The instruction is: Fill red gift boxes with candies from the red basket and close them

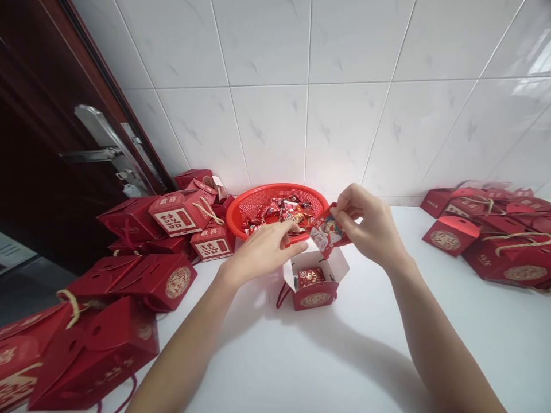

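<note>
So, right hand has a candy packet edge-pinched in its fingers, 1 o'clock from the open box, left hand at 10, can't tell its grip; packet could drop if the pinch slackens, or snag on a flap.

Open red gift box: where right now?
In the head view, just right of centre: the open red gift box stands on the white tabletop, below the left hand and right hand, in front of the red perforated basket.
</note>
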Demonstrator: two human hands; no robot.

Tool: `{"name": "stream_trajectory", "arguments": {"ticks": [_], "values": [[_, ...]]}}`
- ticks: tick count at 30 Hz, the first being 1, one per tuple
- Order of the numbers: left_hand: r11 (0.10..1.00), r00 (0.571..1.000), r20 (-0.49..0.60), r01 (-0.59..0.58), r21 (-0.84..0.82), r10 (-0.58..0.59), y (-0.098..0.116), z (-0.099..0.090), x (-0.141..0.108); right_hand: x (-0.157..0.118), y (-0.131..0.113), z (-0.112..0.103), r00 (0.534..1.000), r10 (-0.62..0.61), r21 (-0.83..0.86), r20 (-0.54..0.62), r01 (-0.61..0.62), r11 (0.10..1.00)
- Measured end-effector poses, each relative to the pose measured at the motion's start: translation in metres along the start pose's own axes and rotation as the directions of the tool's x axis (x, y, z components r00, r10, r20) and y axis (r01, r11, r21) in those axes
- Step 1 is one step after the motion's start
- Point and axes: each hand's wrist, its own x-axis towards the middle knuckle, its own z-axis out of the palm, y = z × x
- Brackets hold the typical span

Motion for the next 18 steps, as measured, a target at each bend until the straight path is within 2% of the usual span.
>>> {"name": "stream_trajectory", "arguments": {"ticks": [2, 4, 8, 12, 15, 18], "values": [[0.994, 0.995, 0.092, 0.038, 0.105, -0.048, -0.004, -0.002, -0.001, 0.001, 0.001, -0.005, 1.000, 0.026, -0.035, -0.017, -0.026, 0.999], [0.989, 0.987, 0.147, 0.051, 0.136, -0.071, -0.007, -0.004, 0.001, 0.001, 0.000, -0.007, 0.998, 0.055, -0.069, 0.029, -0.053, 0.996], [0.995, 0.958, 0.279, 0.050, 0.081, -0.071, -0.015, -0.003, 0.007, 0.002, -0.002, -0.007, 0.988, 0.044, -0.067, 0.147, -0.035, 0.997], [0.999, 0.901, 0.433, 0.036, -0.010, -0.028, -0.021, 0.003, 0.012, 0.002, -0.002, -0.007, 0.970, 0.015, -0.034, 0.244, -0.007, 0.999], [0.996, 0.886, 0.462, 0.069, -0.050, -0.038, -0.019, 0.009, 0.013, 0.001, -0.002, -0.010, 0.962, 0.011, -0.006, 0.273, -0.010, 1.000], [0.996, 0.910, 0.414, 0.042, -0.077, -0.006, -0.013, 0.014, 0.012, 0.001, -0.003, -0.014, 0.961, -0.003, 0.043, 0.275, -0.009, 0.999]]}}
